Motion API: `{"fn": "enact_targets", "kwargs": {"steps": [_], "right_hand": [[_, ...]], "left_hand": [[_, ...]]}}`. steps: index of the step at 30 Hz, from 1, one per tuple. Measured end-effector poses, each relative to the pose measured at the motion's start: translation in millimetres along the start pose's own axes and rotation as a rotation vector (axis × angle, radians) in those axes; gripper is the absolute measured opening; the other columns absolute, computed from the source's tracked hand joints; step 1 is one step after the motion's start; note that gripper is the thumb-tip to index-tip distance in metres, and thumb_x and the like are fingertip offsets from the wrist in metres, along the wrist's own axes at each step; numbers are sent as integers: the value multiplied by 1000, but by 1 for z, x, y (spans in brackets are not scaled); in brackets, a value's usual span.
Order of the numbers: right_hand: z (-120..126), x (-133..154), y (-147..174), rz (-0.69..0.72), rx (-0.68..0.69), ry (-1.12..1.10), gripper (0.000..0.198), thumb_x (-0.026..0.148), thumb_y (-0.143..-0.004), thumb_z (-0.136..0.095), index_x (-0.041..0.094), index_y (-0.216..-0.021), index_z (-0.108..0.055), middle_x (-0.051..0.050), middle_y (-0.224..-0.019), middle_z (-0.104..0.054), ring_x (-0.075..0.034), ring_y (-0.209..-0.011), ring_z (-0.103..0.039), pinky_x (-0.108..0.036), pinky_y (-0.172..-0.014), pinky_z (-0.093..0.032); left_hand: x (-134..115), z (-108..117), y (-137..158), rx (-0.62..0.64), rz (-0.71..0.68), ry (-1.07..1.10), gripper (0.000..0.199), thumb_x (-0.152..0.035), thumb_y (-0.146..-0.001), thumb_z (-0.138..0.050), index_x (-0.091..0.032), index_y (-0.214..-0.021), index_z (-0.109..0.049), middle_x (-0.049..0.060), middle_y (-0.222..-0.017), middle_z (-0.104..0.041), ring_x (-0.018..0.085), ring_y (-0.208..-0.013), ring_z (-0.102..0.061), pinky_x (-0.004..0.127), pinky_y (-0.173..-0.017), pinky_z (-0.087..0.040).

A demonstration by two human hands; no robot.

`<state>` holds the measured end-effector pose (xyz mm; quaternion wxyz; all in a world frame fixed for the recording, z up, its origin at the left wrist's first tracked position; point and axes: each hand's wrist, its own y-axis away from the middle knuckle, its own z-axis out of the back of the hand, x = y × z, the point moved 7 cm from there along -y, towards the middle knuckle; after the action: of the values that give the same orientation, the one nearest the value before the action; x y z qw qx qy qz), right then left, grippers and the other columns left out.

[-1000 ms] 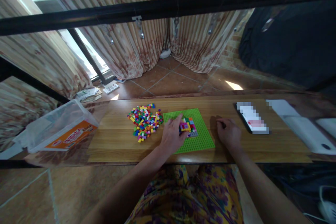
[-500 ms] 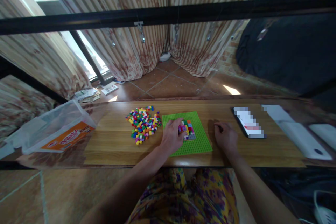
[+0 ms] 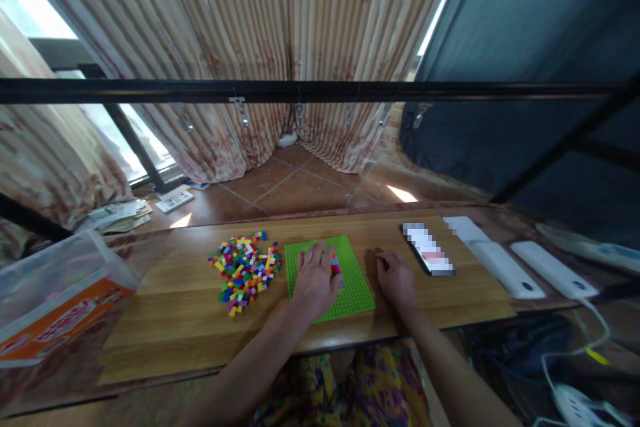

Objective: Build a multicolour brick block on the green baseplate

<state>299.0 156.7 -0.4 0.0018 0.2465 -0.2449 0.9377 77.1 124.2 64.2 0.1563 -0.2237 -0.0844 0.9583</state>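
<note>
So from my end of the feed, my left hand (image 3: 316, 278) is palm down, fingers stretched forward and only slightly apart, lying over a small block build (image 3: 336, 265). It covers most of the thing, so I honestly can't tell if the fingers are pinching a brick or just resting on top. What I do get is a sliver of red and a bit of grey poking out past the thumb side. The build is on a green baseplate (image 3: 357, 293), around the middle of the plate.

My right hand (image 3: 397, 278) is curled up loosely on the wooden board (image 3: 170, 280), just right of the plate and apart from it. The curl hides the inside, so no clue whether anything's in there.

Left of the plate, pretty close to its edge, there's a messy pile of loose bricks (image 3: 245, 273) in loads of colours. Over on the right, past my right hand, a phone (image 3: 427, 250) lies at a slant with its screen pixelated.

Further out: a clear plastic bin (image 3: 95, 253) with an orange label at far left, two long white devices (image 3: 510, 270) at far right, and a white power strip (image 3: 575, 407) down in the bottom corner. A black bar (image 3: 320, 91) crosses in front of striped curtains (image 3: 225, 27).
</note>
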Motion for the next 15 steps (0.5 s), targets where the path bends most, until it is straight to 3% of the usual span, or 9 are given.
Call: {"fn": "enact_targets", "kwargs": {"steps": [4,10,15], "right_hand": [[0,-2,0,-8,7,-5,29,30,-90,-44,17,-88,-70,-10,-89,-68,-19,-73,-59,-29,-65,-44],[1,-1,0,-6,15,-15,30,30,-89,-44,16,-89,-70,-11,-89,-68,-21,-76,-60,-30,-67,-44],[3,1,0,-14,18,-7,29,29,-89,-44,16,-89,-70,-11,-89,-67,-21,-77,-60,-31,-68,-45]], "left_hand": [[-6,-17,-9,69,9,-92,61,-47,-91,-49,-16,-143,-40,16,-153,-37,33,-142,-30,58,-114,-25],[-5,-24,-13,104,10,-145,59,-54,-93,-40,-16,-138,-46,14,-137,-54,32,-126,-47,55,-109,-31],[-7,-20,-11,92,-8,-171,60,-55,-93,-38,-16,-138,-46,14,-131,-57,31,-117,-50,55,-106,-31]]}}
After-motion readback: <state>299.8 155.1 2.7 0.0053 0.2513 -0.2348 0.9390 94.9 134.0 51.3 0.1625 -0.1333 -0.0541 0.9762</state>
